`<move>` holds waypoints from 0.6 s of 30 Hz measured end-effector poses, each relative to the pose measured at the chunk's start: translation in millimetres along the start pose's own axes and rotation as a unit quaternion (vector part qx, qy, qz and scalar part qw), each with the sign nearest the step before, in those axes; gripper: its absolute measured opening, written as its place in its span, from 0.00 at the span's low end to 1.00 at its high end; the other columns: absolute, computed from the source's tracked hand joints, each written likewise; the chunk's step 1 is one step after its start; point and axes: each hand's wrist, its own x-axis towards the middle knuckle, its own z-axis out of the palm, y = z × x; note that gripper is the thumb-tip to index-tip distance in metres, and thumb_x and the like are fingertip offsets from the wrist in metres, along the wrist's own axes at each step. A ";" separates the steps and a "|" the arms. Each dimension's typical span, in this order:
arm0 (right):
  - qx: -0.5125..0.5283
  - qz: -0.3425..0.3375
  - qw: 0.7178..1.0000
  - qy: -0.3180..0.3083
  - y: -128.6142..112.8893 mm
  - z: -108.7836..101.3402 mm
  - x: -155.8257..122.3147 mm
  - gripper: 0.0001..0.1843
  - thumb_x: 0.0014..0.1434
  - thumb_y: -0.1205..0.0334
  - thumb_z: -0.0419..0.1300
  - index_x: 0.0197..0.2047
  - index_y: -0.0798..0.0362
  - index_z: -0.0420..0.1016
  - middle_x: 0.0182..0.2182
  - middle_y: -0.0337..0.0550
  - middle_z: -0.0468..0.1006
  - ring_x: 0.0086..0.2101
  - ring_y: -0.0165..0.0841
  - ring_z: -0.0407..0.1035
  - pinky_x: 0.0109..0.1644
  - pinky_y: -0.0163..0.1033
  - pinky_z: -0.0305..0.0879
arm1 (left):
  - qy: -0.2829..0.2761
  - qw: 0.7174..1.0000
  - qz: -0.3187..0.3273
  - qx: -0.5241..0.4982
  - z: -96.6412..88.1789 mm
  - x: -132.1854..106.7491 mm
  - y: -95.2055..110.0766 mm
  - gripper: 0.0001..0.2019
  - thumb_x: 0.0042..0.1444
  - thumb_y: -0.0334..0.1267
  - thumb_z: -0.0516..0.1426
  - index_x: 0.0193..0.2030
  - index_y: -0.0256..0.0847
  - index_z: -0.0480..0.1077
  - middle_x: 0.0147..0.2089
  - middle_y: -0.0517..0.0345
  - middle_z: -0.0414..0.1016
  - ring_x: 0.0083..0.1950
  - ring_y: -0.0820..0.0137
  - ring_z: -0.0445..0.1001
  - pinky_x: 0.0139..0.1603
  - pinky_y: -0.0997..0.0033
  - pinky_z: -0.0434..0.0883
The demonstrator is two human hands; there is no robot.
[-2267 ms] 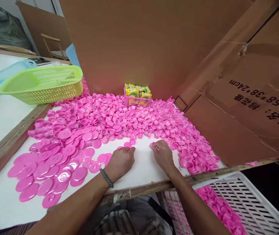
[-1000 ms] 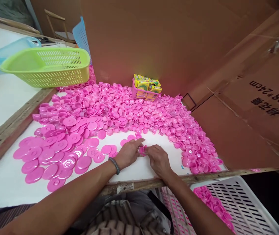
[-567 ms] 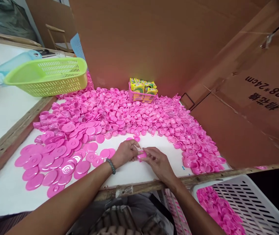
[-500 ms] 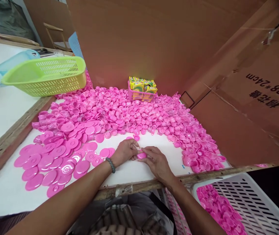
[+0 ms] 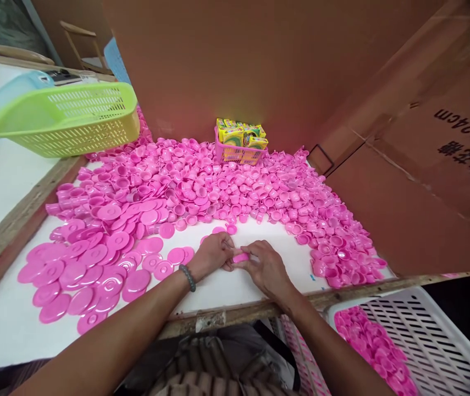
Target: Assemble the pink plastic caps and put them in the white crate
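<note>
The left hand [image 5: 210, 256] and right hand [image 5: 268, 269] are bare, as are the left forearm [image 5: 127, 333] and right forearm [image 5: 325, 341]. Left wrist: a single-strand bracelet of small, round, dark grey-green beads [image 5: 188, 278]. Torso and lap: a brown fabric garment with dark stripes [image 5: 208, 366], plain grey folded cloth [image 5: 238, 341] and a flat black strap [image 5: 279, 348] running diagonally on the right; its attachment is indistinct.
</note>
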 end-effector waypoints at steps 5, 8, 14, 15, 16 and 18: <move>-0.026 0.030 0.999 0.027 -4.8 -0.2 -11.0 0.11 0.53 0.55 0.59 0.35 0.54 0.70 0.31 0.44 0.71 0.35 0.36 0.63 0.38 0.41 0.60 | -0.026 0.999 0.023 0.020 -2.5 -4.0 1.3 0.12 0.42 0.35 0.62 0.28 0.35 0.62 0.18 0.65 0.67 0.17 0.79 0.66 0.19 0.80 0.66; 0.030 0.004 0.999 -0.028 -1.5 -11.0 -8.0 0.14 0.54 0.57 0.58 0.44 0.51 0.70 0.38 0.44 0.71 0.37 0.34 0.64 0.39 0.38 0.61 | -0.051 0.998 0.019 0.038 -4.6 -4.3 3.8 0.13 0.41 0.38 0.63 0.28 0.34 0.65 0.18 0.63 0.68 0.18 0.79 0.66 0.20 0.80 0.66; 0.038 -0.058 0.990 -0.122 2.0 -18.3 7.1 0.06 0.53 0.59 0.60 0.35 0.50 0.73 0.29 0.39 0.72 0.34 0.32 0.64 0.36 0.36 0.60 | -0.047 0.998 0.000 0.031 -3.7 -2.8 4.8 0.17 0.37 0.39 0.65 0.28 0.36 0.62 0.20 0.62 0.70 0.20 0.75 0.71 0.24 0.74 0.71; 0.031 -0.059 0.990 -0.125 2.1 -17.1 8.0 0.06 0.53 0.59 0.60 0.34 0.51 0.73 0.29 0.39 0.72 0.34 0.32 0.64 0.36 0.36 0.59 | -0.041 0.999 -0.005 0.034 -3.2 -2.3 3.8 0.17 0.36 0.38 0.65 0.29 0.36 0.61 0.20 0.63 0.70 0.20 0.74 0.71 0.24 0.73 0.71; 0.022 -0.060 0.990 -0.126 2.3 -15.7 8.1 0.06 0.53 0.59 0.60 0.34 0.52 0.72 0.29 0.40 0.72 0.34 0.32 0.63 0.36 0.36 0.59 | -0.037 0.999 -0.008 0.038 -2.8 -1.7 2.4 0.18 0.37 0.38 0.65 0.29 0.37 0.61 0.20 0.63 0.69 0.20 0.73 0.72 0.24 0.73 0.72; 0.001 -0.062 0.990 -0.126 2.7 -13.3 6.7 0.06 0.54 0.60 0.59 0.34 0.53 0.70 0.30 0.41 0.71 0.34 0.33 0.63 0.37 0.37 0.59 | -0.030 0.998 -0.006 0.051 -2.4 0.1 -1.3 0.17 0.38 0.38 0.65 0.29 0.37 0.60 0.20 0.64 0.69 0.20 0.73 0.72 0.23 0.72 0.72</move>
